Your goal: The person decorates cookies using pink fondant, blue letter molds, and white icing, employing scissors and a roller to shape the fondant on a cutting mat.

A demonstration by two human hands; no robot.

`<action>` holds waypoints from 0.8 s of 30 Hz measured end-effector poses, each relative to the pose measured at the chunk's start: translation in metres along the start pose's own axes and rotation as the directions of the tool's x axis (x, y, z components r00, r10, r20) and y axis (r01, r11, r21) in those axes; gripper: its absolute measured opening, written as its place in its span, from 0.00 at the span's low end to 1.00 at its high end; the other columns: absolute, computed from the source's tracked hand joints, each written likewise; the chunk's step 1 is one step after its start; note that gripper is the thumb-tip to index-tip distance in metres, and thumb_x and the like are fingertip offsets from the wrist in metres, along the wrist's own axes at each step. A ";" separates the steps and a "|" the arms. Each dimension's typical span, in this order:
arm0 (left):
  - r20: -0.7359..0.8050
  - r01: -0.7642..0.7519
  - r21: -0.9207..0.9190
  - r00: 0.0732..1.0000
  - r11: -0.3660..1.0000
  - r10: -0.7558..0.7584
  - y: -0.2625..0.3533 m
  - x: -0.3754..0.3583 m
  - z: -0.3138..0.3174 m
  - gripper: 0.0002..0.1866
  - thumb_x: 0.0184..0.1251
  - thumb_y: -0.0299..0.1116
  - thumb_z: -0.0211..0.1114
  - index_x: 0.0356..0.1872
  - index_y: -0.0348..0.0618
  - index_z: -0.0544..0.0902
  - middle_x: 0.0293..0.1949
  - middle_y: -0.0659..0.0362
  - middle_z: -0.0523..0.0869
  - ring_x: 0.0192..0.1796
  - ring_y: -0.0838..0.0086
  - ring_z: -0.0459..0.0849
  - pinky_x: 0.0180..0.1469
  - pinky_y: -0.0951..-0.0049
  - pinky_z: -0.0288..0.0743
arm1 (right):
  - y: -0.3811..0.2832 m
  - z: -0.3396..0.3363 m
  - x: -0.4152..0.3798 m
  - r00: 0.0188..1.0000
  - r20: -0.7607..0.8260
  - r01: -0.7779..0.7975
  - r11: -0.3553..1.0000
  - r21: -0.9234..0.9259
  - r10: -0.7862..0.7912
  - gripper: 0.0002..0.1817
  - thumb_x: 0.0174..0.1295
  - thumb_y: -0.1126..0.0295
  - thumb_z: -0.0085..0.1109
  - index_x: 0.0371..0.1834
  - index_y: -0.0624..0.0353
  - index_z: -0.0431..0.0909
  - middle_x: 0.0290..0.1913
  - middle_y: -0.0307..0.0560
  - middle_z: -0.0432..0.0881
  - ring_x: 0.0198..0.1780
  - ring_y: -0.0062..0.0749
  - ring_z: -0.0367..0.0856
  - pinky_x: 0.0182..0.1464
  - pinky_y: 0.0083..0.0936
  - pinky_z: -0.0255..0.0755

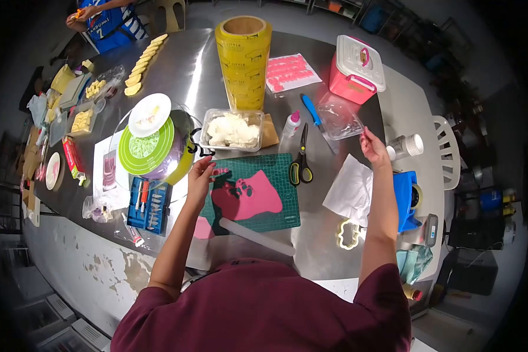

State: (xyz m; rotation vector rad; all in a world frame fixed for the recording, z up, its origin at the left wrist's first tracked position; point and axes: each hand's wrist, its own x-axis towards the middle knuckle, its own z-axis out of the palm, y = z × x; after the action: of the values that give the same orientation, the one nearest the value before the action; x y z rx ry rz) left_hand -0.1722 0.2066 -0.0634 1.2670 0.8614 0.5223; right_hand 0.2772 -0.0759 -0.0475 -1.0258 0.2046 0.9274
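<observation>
My left hand (202, 174) is over the left edge of a green cutting mat (287, 212), fingers drawn together; what they hold, if anything, is too small to make out. Small pink pieces (220, 171) lie beside its fingertips. A rolled-out pink fondant sheet (265, 196) with cut-out holes covers the mat's middle. Black curly strips (195, 142) stick out just above that hand. At the right, my right hand (374, 148) pinches the corner of a clear plastic lid (338, 121). A white rolling pin (257, 236) lies across the mat's near edge.
Scissors (301, 161), a blue-handled knife (318, 120), white paper (351, 190) and a cutter (347, 234) lie right of the mat. Behind it stand a white-filled tub (233, 130), yellow wrap roll (243, 70) and pink box (355, 70). A turntable (146, 146) is left; another person (114, 26) stands far left.
</observation>
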 end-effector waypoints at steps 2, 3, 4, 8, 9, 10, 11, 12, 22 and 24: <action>0.017 0.012 -0.024 1.000 1.000 -0.012 0.002 0.001 -0.003 0.17 0.64 0.32 0.54 0.54 0.42 0.70 0.46 0.60 0.79 0.39 0.81 0.77 0.38 0.81 0.68 | 0.002 0.009 -0.005 1.000 0.006 -0.022 0.999 0.038 0.022 0.04 0.59 0.70 0.56 0.32 0.59 0.77 0.27 0.42 0.79 0.25 0.26 0.77 0.23 0.12 0.74; 0.021 0.022 -0.039 1.000 0.999 -0.021 0.003 0.001 -0.005 0.18 0.64 0.32 0.55 0.54 0.42 0.70 0.46 0.60 0.79 0.39 0.81 0.77 0.37 0.81 0.68 | 0.004 0.014 -0.008 0.999 0.012 -0.035 0.998 0.057 0.035 0.04 0.59 0.70 0.56 0.33 0.59 0.77 0.27 0.42 0.79 0.26 0.26 0.77 0.23 0.12 0.74; 0.024 0.033 -0.053 0.999 0.998 -0.032 0.004 0.000 -0.007 0.18 0.64 0.33 0.55 0.54 0.42 0.70 0.46 0.61 0.79 0.39 0.81 0.78 0.37 0.81 0.68 | 0.007 0.018 -0.010 0.999 0.022 -0.044 0.998 0.053 0.043 0.05 0.60 0.70 0.55 0.33 0.59 0.76 0.27 0.42 0.78 0.27 0.26 0.76 0.24 0.12 0.74; 0.007 0.052 -0.081 0.999 0.995 -0.051 0.005 0.003 -0.014 0.17 0.64 0.32 0.56 0.53 0.43 0.70 0.42 0.63 0.79 0.37 0.82 0.77 0.36 0.82 0.68 | 0.024 0.031 -0.019 0.995 0.076 -0.064 0.997 0.036 0.061 0.06 0.62 0.69 0.52 0.34 0.59 0.75 0.29 0.43 0.78 0.29 0.26 0.76 0.27 0.13 0.75; 0.000 0.046 -0.086 0.999 0.995 -0.046 0.003 0.006 -0.015 0.17 0.64 0.32 0.56 0.53 0.43 0.70 0.42 0.64 0.78 0.37 0.82 0.77 0.36 0.82 0.68 | 0.028 0.032 -0.023 0.994 0.090 -0.061 0.998 0.032 0.058 0.06 0.62 0.69 0.51 0.35 0.59 0.75 0.30 0.43 0.78 0.29 0.26 0.76 0.27 0.13 0.75; -0.007 0.040 -0.090 0.999 0.995 -0.041 0.000 0.009 -0.016 0.17 0.64 0.32 0.56 0.53 0.43 0.70 0.41 0.64 0.78 0.36 0.82 0.76 0.36 0.81 0.68 | 0.032 0.039 -0.033 0.997 0.079 0.002 1.000 0.019 -0.003 0.06 0.61 0.71 0.54 0.32 0.62 0.72 0.27 0.44 0.77 0.29 0.26 0.77 0.28 0.14 0.76; -0.014 0.034 -0.094 0.999 0.995 -0.035 -0.003 0.013 -0.017 0.17 0.64 0.32 0.56 0.53 0.43 0.70 0.40 0.65 0.78 0.36 0.83 0.76 0.36 0.81 0.68 | 0.035 0.045 -0.043 0.992 0.080 0.095 0.995 -0.031 -0.092 0.05 0.61 0.71 0.53 0.33 0.62 0.72 0.28 0.44 0.77 0.29 0.26 0.77 0.29 0.14 0.76; -0.046 0.051 -0.039 0.998 0.998 -0.053 -0.001 0.014 -0.016 0.18 0.64 0.34 0.55 0.55 0.44 0.68 0.41 0.65 0.76 0.38 0.83 0.73 0.38 0.79 0.68 | 0.038 0.051 -0.053 0.980 0.087 0.188 0.979 -0.081 -0.181 0.05 0.61 0.71 0.53 0.34 0.62 0.72 0.28 0.43 0.77 0.30 0.26 0.77 0.29 0.15 0.76; -0.198 -0.007 -0.116 0.980 0.993 -0.016 -0.010 0.053 -0.008 0.26 0.68 0.52 0.44 0.58 0.46 0.66 0.45 0.66 0.73 0.42 0.81 0.69 0.41 0.75 0.66 | 0.132 0.176 -0.149 0.406 0.788 0.729 -0.356 -0.585 -0.463 0.08 0.54 0.76 0.57 0.36 0.63 0.70 0.43 0.52 0.72 0.37 0.42 0.77 0.40 0.31 0.73; -0.208 -0.053 -0.148 0.978 0.988 0.021 -0.016 0.059 -0.006 0.27 0.68 0.55 0.41 0.57 0.46 0.67 0.44 0.66 0.72 0.42 0.81 0.69 0.41 0.76 0.65 | 0.157 0.186 -0.142 0.516 0.778 0.701 -0.344 -0.624 -0.359 0.07 0.54 0.75 0.55 0.36 0.62 0.70 0.45 0.53 0.71 0.44 0.49 0.74 0.43 0.36 0.71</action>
State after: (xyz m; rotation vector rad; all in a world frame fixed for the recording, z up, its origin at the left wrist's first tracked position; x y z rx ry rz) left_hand -0.1438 0.2507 -0.0947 1.1028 0.9523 0.7458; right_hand 0.0253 0.0232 0.0292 -2.0047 -1.4536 -0.0050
